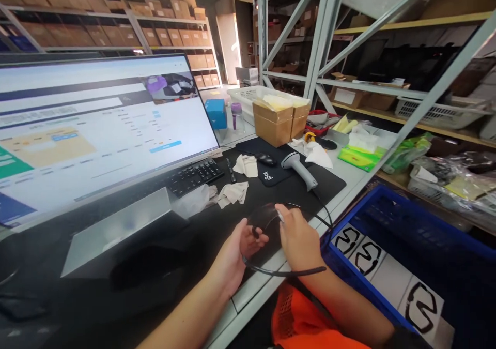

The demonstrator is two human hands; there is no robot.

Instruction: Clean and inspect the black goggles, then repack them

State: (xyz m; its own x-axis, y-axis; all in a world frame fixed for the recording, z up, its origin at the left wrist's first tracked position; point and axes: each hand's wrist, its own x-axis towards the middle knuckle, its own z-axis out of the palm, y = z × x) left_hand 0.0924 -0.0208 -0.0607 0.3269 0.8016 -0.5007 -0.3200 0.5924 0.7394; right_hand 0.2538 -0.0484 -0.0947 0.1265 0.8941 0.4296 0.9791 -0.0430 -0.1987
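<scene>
In front of me, over the desk's near edge, is a pair of glasses with large dark see-through lenses [271, 243]; a thin black temple arm points right across my right wrist. My left hand [232, 253] has its fingers curled round the left side of the glasses. On the other side my right hand [300, 235] is closed, thumb and fingertips pinching the upper edge. Something small and pale shows at the right fingertips, too small to name. Beyond the hands, a grey barcode scanner [300, 170] lies on the black mat.
A monitor [104, 132] and keyboard [197, 176] stand at left, behind a grey box [120, 230]. Crumpled cloths [233, 194] and a mouse [265, 158] lie ahead. Cardboard boxes [273, 124] stand farther back. At right is a blue tray [349, 209] with black-framed items on white cards.
</scene>
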